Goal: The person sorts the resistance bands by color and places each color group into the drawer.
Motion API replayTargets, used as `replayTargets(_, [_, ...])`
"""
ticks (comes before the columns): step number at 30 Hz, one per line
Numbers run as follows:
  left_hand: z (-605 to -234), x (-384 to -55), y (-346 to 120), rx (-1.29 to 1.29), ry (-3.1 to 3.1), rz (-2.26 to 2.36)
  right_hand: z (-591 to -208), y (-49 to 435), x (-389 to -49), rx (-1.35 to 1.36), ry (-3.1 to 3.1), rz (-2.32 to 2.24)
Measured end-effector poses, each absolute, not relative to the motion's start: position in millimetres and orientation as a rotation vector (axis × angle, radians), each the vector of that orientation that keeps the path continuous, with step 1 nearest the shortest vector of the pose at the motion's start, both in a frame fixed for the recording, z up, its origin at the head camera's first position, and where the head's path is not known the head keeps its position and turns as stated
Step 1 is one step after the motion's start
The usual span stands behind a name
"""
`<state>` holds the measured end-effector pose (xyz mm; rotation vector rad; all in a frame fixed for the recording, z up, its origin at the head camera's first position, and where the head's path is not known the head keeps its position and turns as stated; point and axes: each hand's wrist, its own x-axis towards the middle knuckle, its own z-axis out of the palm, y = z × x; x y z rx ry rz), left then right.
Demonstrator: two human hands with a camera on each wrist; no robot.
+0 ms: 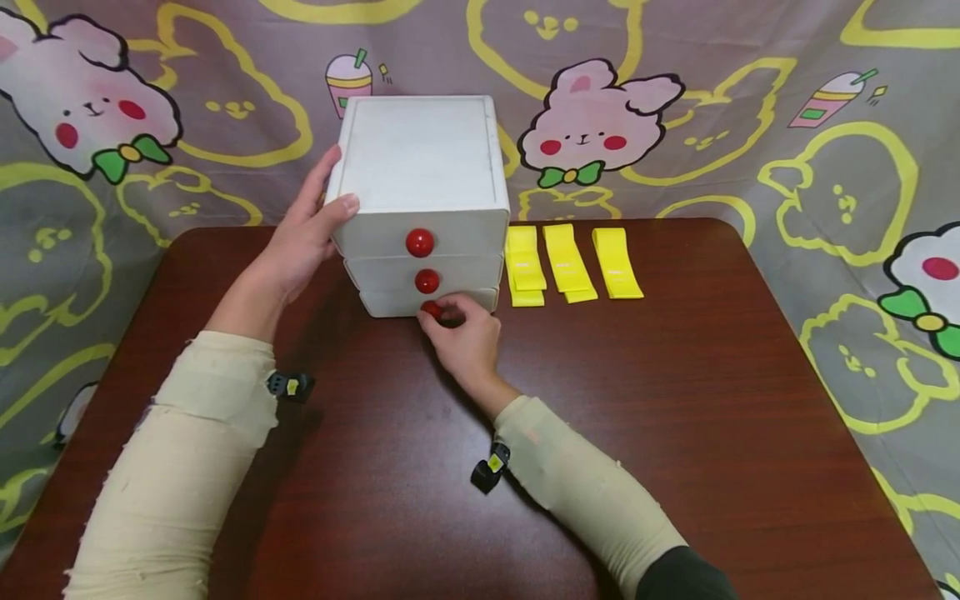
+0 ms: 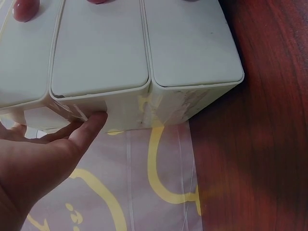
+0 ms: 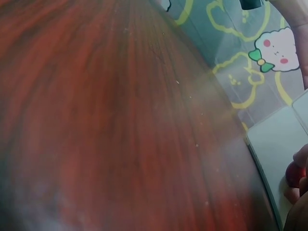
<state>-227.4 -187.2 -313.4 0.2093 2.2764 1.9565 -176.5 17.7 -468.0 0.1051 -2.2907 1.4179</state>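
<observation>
A white three-drawer cabinet (image 1: pixel 420 154) stands at the back of the table, a round red knob on each drawer. My left hand (image 1: pixel 296 233) steadies its left side, with the thumb at the upper front corner. The left wrist view shows that hand (image 2: pixel 48 159) with its fingers lying fairly straight against the side wall. Between thumb and fingers, my right hand (image 1: pixel 468 337) pinches the lowest red knob (image 1: pixel 431 309). Part of this knob (image 3: pixel 295 174) shows in the right wrist view. The drawers look closed.
Several folded yellow strips (image 1: pixel 570 262) lie on the dark brown table (image 1: pixel 675 400), right of the cabinet. A patterned cloth (image 1: pixel 712 150) hangs behind the table and along its sides.
</observation>
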Motion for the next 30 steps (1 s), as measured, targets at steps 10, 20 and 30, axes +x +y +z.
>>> replayTargets(10, [-315.7,-229.1,-184.7,0.200,2.270,1.974,-468.8,18.3,-174.2,0.093,-2.293,1.400])
replayTargets(20, [-314.2,-228.5,-186.9,0.185,2.283,1.957,-464.2,28.4,-148.9,0.181,-2.373,1.494])
replayTargets(30, [-313.1,-227.5,-188.4,0.176,2.302,1.921,-464.2,39.2,-125.2,0.273,-2.418,1.509])
